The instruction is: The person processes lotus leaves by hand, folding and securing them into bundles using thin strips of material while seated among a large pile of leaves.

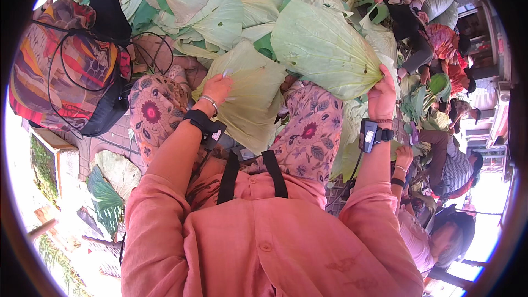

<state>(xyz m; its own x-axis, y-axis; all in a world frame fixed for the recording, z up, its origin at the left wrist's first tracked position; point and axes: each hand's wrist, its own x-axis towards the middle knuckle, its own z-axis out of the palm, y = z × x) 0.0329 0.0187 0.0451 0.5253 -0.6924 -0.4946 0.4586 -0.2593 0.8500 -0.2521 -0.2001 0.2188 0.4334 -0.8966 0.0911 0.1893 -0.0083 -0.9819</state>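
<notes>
My right hand (381,93) grips a large pale-green lotus leaf (324,47) at its right-hand edge, where the veins meet. This leaf is spread out above the pile and looks folded. My left hand (218,90) rests over a yellowish-green lotus leaf (251,90) lying between my knees. A small pale object (227,73) pokes out between the left fingers; its kind is too small to tell. Both wrists wear black strapped devices with cables.
A heap of lotus leaves (218,20) spreads before me. To the left stands a patterned bag (66,70) with a looped black cable. Loose leaves (109,189) lie on the paving behind it. Several people sit along the right; one person's hand (403,156) is close to my right arm.
</notes>
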